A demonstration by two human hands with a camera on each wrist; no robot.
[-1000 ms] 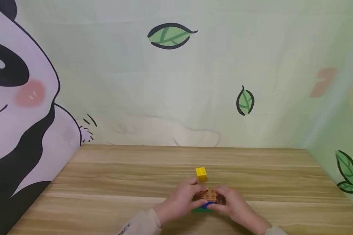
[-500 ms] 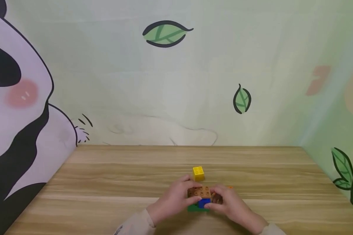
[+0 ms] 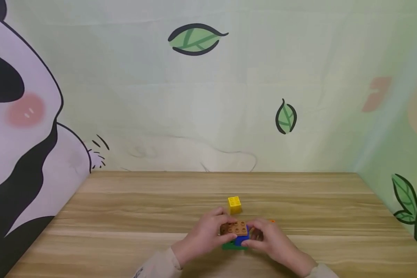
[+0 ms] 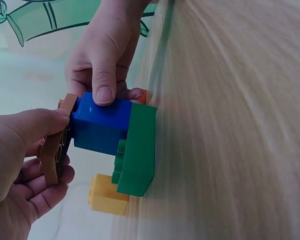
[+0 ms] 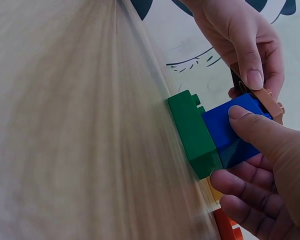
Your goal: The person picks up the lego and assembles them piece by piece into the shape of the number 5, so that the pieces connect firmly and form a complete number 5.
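My left hand (image 3: 205, 231) pinches a flat brown building brick (image 3: 238, 228) between thumb and fingers. In the left wrist view the brown brick (image 4: 57, 145) sits at a slant against the studded top of a blue brick (image 4: 102, 122), one end overhanging. Whether its studs are locked in, I cannot tell. My right hand (image 3: 274, 243) grips the blue brick, its thumb on the near side. Under the blue brick lies a green brick (image 5: 195, 135) on the table; the blue one covers part of its studs, and others show beside it.
A yellow brick (image 3: 234, 205) stands on the wooden table (image 3: 142, 204) just behind the hands. Behind the right hand an orange-red brick (image 5: 226, 224) is mostly hidden in the head view. A printed cloth backdrop (image 3: 125, 77) rises at the table's far edge.
The thumbs have drawn slightly apart, baring more of the blue brick. The brown brick has shifted a little left over it. The head view has turned slightly.
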